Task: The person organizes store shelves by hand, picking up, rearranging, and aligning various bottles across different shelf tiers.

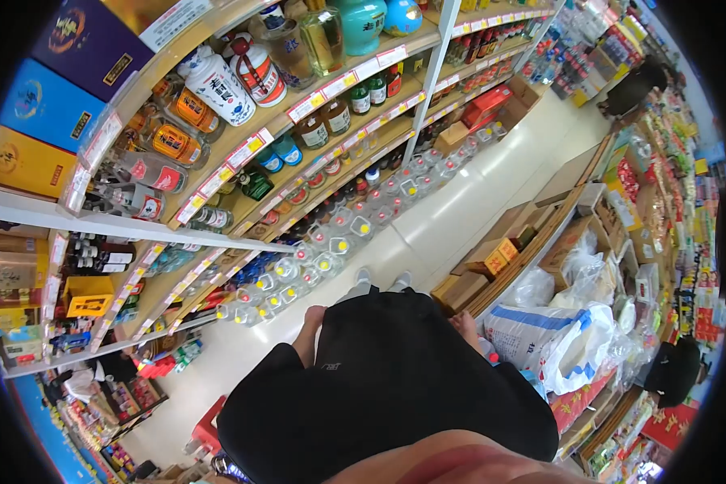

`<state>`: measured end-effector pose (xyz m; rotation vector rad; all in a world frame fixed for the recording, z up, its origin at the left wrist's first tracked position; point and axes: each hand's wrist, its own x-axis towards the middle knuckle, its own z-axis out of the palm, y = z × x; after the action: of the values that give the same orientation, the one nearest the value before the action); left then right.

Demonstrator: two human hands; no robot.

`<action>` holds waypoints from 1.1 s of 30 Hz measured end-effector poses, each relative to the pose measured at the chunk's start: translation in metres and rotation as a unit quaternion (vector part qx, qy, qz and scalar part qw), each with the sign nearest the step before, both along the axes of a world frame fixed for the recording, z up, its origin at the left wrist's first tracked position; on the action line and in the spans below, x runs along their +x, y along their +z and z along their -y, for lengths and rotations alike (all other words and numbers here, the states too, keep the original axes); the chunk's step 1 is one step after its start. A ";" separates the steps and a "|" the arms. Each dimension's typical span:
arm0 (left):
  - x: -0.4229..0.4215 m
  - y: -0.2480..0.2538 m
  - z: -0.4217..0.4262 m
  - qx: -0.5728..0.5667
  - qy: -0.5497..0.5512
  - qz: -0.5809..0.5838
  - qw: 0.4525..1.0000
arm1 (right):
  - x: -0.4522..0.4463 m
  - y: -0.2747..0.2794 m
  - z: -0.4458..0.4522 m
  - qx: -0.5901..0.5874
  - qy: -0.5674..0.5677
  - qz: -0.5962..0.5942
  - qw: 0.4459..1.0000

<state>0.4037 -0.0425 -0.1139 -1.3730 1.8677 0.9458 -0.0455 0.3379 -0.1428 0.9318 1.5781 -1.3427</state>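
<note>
My left hand hangs low beside the black top, over the aisle floor. It is nearest the rows of clear bottles with yellow and red labels on the floor. On the other side, my right hand hangs next to a white and blue plastic sack; I cannot tell whether they touch. Both hands are small in view and their fingers are mostly hidden, so whether they are open or closed does not show. No held object is visible in either hand.
Shelves of liquor bottles with price tags rise on the left. At right, cardboard boxes and clear plastic bags line a display stand. The shiny aisle floor runs ahead. People in dark clothes are at the right.
</note>
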 end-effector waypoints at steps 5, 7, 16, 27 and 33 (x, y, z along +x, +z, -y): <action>-0.001 -0.060 0.029 -0.041 0.174 -0.189 0.966 | 0.033 0.060 0.043 0.071 -0.005 -0.031 0.997; -0.008 -0.078 0.026 -0.019 0.230 -0.217 0.948 | 0.043 0.093 0.036 0.124 -0.006 -0.070 0.990; 0.043 -0.132 0.016 -0.020 0.334 -0.195 0.922 | 0.042 0.120 0.034 0.079 0.012 -0.147 0.986; 0.070 -0.085 0.005 0.087 0.358 -0.083 0.926 | -0.014 0.066 0.078 0.034 0.047 -0.163 0.985; -0.034 -0.044 0.051 -0.148 -0.168 -0.141 0.964 | -0.034 0.072 0.064 0.020 0.029 -0.107 0.994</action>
<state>0.3693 -0.0939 -0.1574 -1.0662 2.4450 0.7385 -0.0792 0.2740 -0.0711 0.7791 1.7864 -1.4121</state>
